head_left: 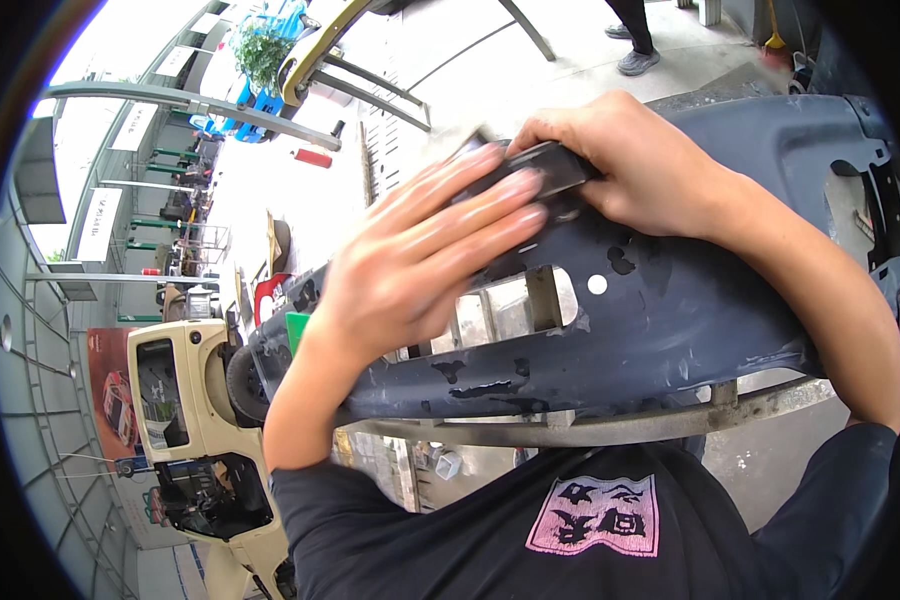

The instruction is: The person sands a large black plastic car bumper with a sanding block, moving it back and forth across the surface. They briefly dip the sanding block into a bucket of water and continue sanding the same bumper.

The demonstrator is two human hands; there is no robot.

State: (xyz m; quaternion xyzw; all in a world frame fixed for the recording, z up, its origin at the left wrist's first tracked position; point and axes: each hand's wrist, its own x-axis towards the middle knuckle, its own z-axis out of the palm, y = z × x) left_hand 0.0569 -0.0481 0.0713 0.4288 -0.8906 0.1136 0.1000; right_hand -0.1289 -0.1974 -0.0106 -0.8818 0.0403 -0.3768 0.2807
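Observation:
A dark grey car bumper lies across in front of me, with scuffed, peeled patches and a rectangular opening in its middle. My right hand is closed around the end of a black rectangular block at the bumper's far edge. Blurred by motion, my left hand has its fingers stretched out, with the fingertips over the block's left part. The fingers hide much of the block, so its exact kind does not show.
A metal stand rail runs under the bumper. At the left is a cream vehicle body with a black tyre beside it. A red cylinder lies beyond the bumper. Another person's shoe shows at the top, and a broom stands top right.

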